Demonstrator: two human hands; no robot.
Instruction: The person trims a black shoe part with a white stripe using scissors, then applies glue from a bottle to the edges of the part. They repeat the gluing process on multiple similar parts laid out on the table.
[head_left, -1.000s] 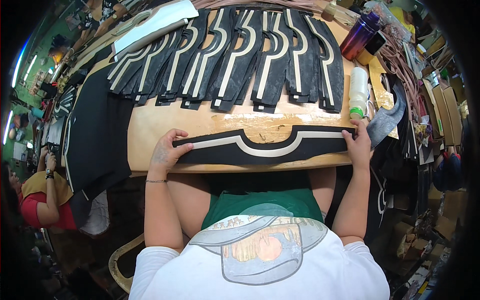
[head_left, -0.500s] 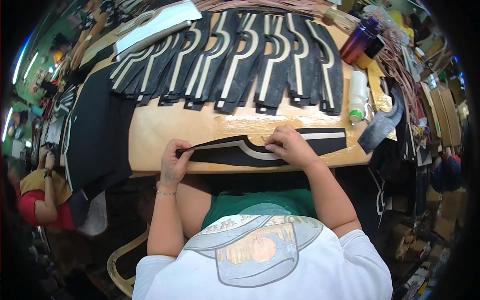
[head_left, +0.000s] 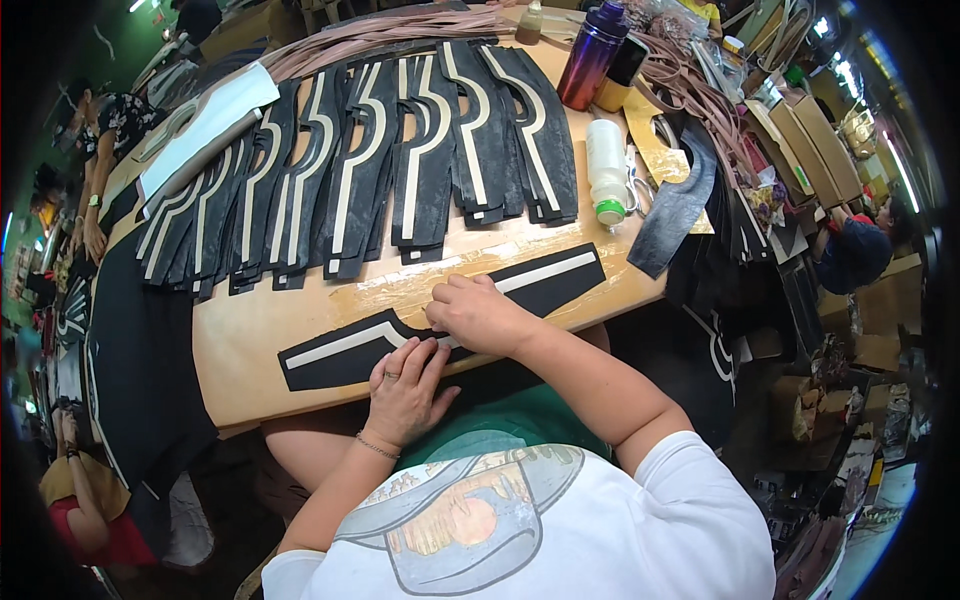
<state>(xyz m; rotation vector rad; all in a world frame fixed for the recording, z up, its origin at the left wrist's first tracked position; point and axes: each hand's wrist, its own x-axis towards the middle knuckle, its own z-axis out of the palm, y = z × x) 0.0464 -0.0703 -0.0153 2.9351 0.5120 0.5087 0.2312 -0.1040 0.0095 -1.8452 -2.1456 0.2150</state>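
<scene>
A long black flat piece (head_left: 335, 372) with a notched upper edge and a stepped white strip (head_left: 545, 272) lies flat along the table's near edge. My left hand (head_left: 405, 388) rests on its lower edge near the middle, fingers stretched out over the strip and thumb apart. Just above and to the right, my right hand (head_left: 478, 312) presses at the curved notch with its fingers bent together. Its fingertips cover that stretch of the strip, and anything pinched in them is hidden.
Behind lie overlapping rows of similar black pieces (head_left: 360, 165) with white strips. At right stand a white bottle with a green cap (head_left: 605, 165) and a purple-red flask (head_left: 592, 60), near scissors (head_left: 635, 180) and a dark curved piece (head_left: 675, 215). Black sheet material (head_left: 150, 340) hangs at the left edge.
The black piece's left end has come down flat onto the table. My left hand has let go of that end and moved right to the middle, beside my right hand. The head view has shifted.
</scene>
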